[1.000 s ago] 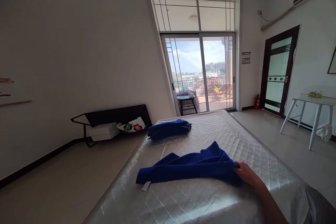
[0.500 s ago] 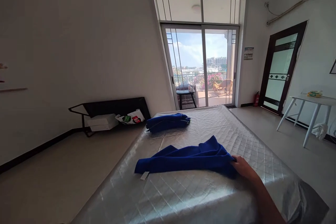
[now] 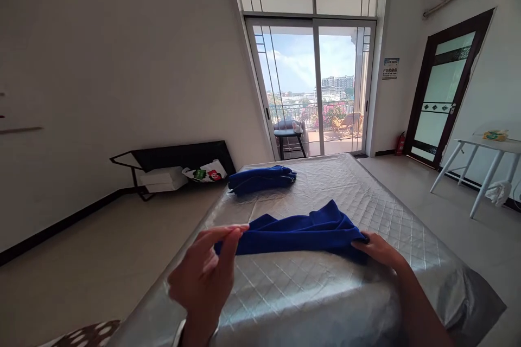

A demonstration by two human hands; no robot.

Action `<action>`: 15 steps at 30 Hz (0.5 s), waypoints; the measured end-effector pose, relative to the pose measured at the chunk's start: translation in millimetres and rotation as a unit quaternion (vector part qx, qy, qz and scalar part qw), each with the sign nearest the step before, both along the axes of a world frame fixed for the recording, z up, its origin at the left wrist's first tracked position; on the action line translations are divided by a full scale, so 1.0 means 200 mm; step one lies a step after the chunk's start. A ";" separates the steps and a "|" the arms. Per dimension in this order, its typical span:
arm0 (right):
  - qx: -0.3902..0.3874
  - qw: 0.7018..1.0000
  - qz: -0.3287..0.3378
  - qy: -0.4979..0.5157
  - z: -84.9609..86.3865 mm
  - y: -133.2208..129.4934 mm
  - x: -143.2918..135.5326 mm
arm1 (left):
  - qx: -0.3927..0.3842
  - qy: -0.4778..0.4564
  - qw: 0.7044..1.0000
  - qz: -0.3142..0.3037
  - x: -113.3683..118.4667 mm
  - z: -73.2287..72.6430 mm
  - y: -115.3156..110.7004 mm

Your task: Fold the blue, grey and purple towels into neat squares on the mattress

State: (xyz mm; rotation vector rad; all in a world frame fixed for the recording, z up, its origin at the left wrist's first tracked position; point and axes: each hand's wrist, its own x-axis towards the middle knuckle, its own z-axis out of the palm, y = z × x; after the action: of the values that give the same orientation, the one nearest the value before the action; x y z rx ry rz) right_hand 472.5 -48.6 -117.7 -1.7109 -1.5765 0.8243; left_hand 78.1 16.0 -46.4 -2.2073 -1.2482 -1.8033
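A blue garment point(image 3: 301, 233) lies in a long, loosely folded strip across the silver quilted bed cover point(image 3: 293, 303). My right hand point(image 3: 376, 248) grips its right end between thumb and fingers. In front of the garment's left end, my left hand point(image 3: 211, 263) is raised, thumb and forefinger pinched together. Nothing shows between those fingertips, and the hand hides part of the cloth's left end. Farther back on the bed, a folded blue bundle of cloth point(image 3: 260, 180) sits near the left edge.
On the left floor, a black frame point(image 3: 183, 154) stands by the wall with a white box point(image 3: 160, 180) and a printed bag point(image 3: 207, 172). A white table point(image 3: 492, 143) stands right of the bed. Glass sliding doors point(image 3: 317, 87) rise beyond it. A brown patterned item point(image 3: 87, 333) shows at lower left.
My left hand has come into view from below, up to the garment's left end. My right hand keeps its hold on the right end. The view has tilted down slightly.
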 end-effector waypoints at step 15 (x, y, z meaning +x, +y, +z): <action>0.074 0.984 -0.148 -0.059 0.00 0.02 0.09 | -0.302 0.226 0.926 -0.028 -0.43 -0.62 0.61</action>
State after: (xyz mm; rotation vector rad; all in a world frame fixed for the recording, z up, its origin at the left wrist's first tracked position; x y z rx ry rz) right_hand 490.8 -45.5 -118.0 -1.8536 -1.3739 0.4528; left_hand -7.9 137.3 -170.6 -2.7497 -1.7889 -0.8726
